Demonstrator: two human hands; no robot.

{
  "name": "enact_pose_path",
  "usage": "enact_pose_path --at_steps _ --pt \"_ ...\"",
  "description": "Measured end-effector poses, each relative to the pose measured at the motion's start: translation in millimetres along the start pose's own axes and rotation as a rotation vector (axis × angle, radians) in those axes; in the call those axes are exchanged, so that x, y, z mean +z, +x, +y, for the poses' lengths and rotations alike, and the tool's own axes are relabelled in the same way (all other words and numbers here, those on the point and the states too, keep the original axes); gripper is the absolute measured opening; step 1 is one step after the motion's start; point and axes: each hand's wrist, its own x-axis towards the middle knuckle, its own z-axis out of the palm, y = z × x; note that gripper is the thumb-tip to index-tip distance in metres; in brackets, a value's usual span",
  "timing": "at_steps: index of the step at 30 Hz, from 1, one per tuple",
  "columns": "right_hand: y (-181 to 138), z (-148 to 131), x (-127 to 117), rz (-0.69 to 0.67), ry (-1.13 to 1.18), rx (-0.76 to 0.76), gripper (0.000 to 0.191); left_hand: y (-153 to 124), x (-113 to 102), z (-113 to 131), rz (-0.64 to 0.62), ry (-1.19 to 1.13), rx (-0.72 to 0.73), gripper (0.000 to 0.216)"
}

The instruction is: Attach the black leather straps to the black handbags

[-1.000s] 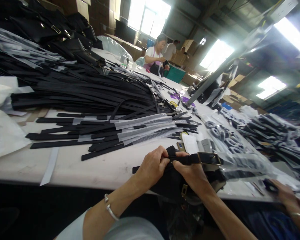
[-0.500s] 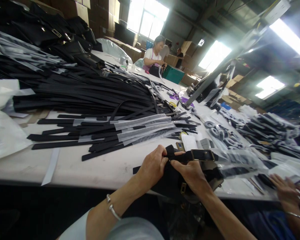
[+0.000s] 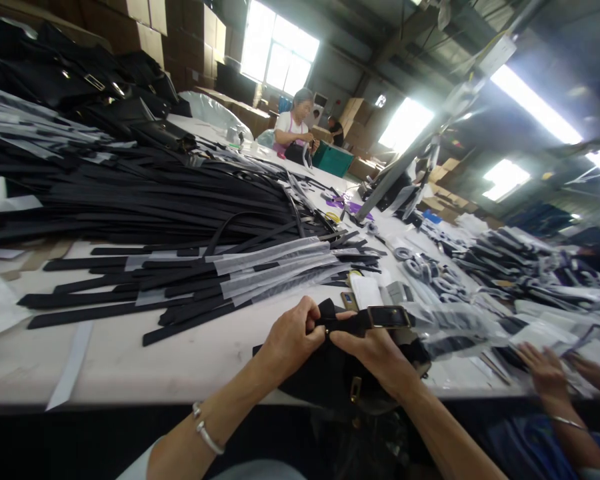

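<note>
A black handbag (image 3: pixel 316 375) with a gold-coloured lock plate (image 3: pixel 355 389) lies at the table's front edge, under my hands. Its black strap (image 3: pixel 347 324) runs across the top and carries a rectangular gold-coloured buckle (image 3: pixel 389 317). My left hand (image 3: pixel 294 335) is closed on the left end of the strap, thumb and fingers pinched together. Close beside it, my right hand (image 3: pixel 377 353) grips the strap just below the buckle, thumb pointing at a small metal stud. The right-hand fingers behind the strap are mostly hidden.
Black straps (image 3: pixel 180 193) lie heaped on the left, some wrapped in translucent film (image 3: pixel 275 263). Black bags (image 3: pixel 55 87) are piled behind. A co-worker's hands (image 3: pixel 545 373) are close on my right. A slanted metal pole (image 3: pixel 390 183) rises from the table (image 3: pixel 180 367).
The whole view has shifted, so the table's things appear further left and a little lower. Both my hands keep hold of the strap, with little visible change in grip.
</note>
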Motion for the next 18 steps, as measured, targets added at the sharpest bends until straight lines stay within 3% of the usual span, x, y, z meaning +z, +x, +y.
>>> enact_pose_path --at_steps 3,5,8,10,12,15,18 --pt "-11.4 -10.9 -18.0 -0.212 0.147 -0.111 0.048 -3.4 -8.3 16.0 0.053 -0.030 0.095 0.018" --pt "-19.4 -18.5 -27.7 -0.192 0.288 -0.243 0.051 -5.3 -12.1 29.2 0.010 -0.052 0.191 0.026" --pt "-25.6 -30.9 -35.0 -0.001 0.549 -0.295 0.043 -2.2 -7.5 42.8 -0.072 -0.016 0.279 0.035" --pt "-23.2 -37.5 -36.6 0.171 0.623 -0.250 0.043 2.5 1.3 44.7 -0.077 0.049 0.306 0.026" --pt "-15.7 -39.0 -39.0 0.365 0.580 -0.240 0.041 5.1 10.3 42.1 -0.061 0.122 0.306 0.012" --pt "2.0 -27.7 -46.3 0.631 0.432 -0.286 0.040 0.8 16.1 33.6 -0.007 0.104 0.233 0.022" --pt "20.7 -8.2 -52.9 0.630 0.319 -0.240 0.041 -7.0 12.2 24.6 -0.003 -0.095 0.136 0.024"
